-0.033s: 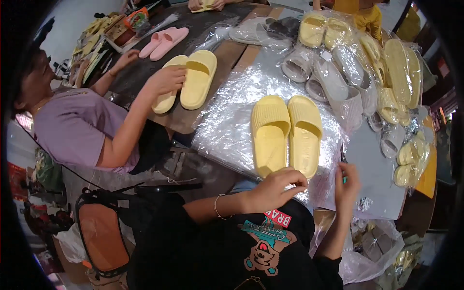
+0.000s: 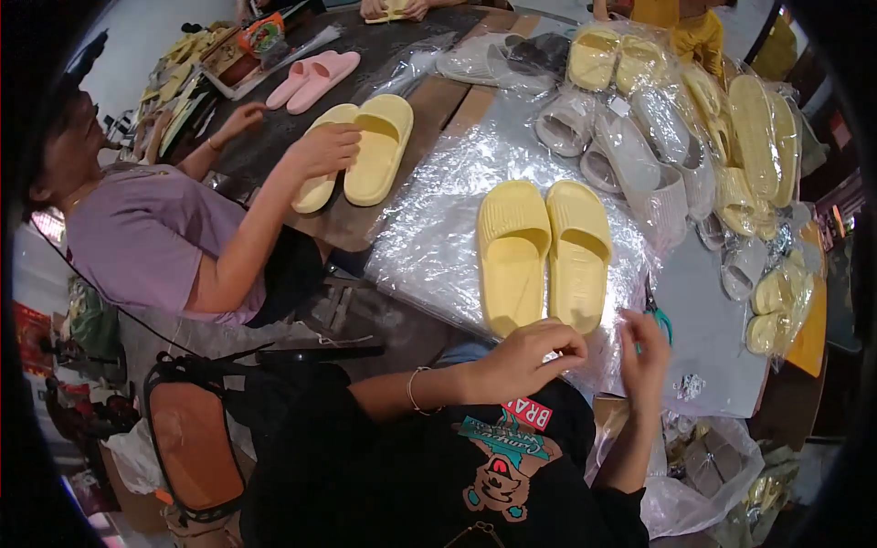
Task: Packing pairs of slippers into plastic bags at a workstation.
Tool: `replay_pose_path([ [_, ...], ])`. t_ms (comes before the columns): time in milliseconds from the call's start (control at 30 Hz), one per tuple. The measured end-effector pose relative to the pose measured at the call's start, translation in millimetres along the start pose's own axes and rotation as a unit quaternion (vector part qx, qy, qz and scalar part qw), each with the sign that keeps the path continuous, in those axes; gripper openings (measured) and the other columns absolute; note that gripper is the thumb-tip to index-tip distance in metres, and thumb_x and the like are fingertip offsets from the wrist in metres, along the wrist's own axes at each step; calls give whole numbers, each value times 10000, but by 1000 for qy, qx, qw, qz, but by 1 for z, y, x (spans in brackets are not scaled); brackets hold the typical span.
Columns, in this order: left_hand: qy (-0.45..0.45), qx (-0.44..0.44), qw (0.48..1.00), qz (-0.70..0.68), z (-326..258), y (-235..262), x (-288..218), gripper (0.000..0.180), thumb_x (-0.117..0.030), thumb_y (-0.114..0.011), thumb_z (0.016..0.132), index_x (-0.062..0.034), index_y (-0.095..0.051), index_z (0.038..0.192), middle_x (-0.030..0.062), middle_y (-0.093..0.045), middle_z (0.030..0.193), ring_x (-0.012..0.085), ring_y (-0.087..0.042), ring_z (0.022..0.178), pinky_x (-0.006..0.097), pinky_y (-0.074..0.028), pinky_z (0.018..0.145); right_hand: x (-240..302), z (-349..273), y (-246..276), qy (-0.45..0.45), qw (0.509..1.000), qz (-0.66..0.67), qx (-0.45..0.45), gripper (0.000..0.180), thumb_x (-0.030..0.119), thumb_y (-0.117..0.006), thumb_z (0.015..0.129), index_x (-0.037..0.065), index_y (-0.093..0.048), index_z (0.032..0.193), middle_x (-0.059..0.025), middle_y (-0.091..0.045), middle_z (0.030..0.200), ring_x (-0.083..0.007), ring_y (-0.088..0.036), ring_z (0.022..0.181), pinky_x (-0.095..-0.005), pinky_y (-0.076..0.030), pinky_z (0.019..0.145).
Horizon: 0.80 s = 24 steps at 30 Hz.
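Pair of yellow slides (image 2: 513, 283): lie side by side, unwrapped, toes pointing away, heels toward near edge; rest on flat spread of clear plastic sheets (image 2: 438, 210) (poss. bags; cannot tell) over desk (image 2: 429, 110). L hand (image 2: 528, 356): back uppermost, at heel end of left-side slide, overlapping it in view; contact uncertain. Thumb & fingers curved toward each other; cannot tell whether tips meet or pinch film. R hand (image 2: 645, 352): off the slides, just to R of pair, fingers loosely bent, near teal-handled tool (image 2: 664, 324) (prob. scissors). Shows nothing clearly in grip; cannot tell whether closed on thin plastic.

Progress (judged from layout): prob. early stage for center pair, i.e. set out & lined up, but w/o film around it. Done, by the look of it: several pairs in clear film along far & R parts of desk, incl. wrapped grey slides (image 2: 639, 169), wrapped yellow slides (image 2: 594, 59), & smaller yellow pair (image 2: 775, 310) near R edge. Left bare: center pair; also second yellow pair (image 2: 379, 151) under co-worker's hand (image 2: 326, 149) at L, & pink slides (image 2: 315, 78) beyond, w/ no film visible on either. Below desk, at lower R: translucent sack (image 2: 694, 511) w/ contents partly hidden; cannot tell if finished goods. Total remaining: not countable from this view.
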<state>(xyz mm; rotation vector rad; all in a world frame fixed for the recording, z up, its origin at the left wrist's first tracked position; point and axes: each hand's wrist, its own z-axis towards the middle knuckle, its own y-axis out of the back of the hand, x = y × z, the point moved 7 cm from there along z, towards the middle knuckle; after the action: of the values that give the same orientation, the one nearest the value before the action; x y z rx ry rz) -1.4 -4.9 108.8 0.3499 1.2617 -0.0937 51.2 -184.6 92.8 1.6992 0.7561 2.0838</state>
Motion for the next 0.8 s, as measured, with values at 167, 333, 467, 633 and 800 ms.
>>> replay_pose_path([
  [167,3,17,999,-50,-3,-10,-15,99,-58,-617,866,-5,-602,948,95,-613,935,218,-595,880,310,-466,776,31,-25,-50,129,972,96,169,206,-24,-599,798,5,-630,1000,-127,-608,825,-209,-603,738,-304,-477,671],
  [333,11,-2,999,-32,-8,-22,-7,111,-65,-618,859,-2,-603,949,111,-617,905,229,-611,837,314,-479,747,14,-53,-55,83,955,194,209,145,44,-605,853,0,-607,991,-79,-611,798,-140,-581,738,-282,-469,658],
  [467,-4,-19,1000,23,-4,-33,-2,108,-68,-615,857,0,-608,941,119,-625,881,204,-621,827,298,-483,743,-8,-85,-70,-107,845,431,299,141,97,-625,888,2,-596,989,-11,-580,779,-44,-514,725,-228,-434,618],
  [633,94,43,985,-135,-6,-70,24,67,16,-566,887,22,-577,953,73,-590,924,120,-582,871,248,-470,791,-25,-94,-55,-98,901,422,19,348,28,-642,857,16,-481,1166,13,-546,933,-21,-482,792,-176,-405,656],
  [800,66,109,985,-118,-4,-106,21,82,44,-579,867,18,-576,944,72,-571,941,119,-570,868,239,-453,802,-56,-115,-48,-103,920,377,-36,222,48,-623,858,-5,-598,1072,12,-585,838,-20,-497,759,-190,-421,647],
])
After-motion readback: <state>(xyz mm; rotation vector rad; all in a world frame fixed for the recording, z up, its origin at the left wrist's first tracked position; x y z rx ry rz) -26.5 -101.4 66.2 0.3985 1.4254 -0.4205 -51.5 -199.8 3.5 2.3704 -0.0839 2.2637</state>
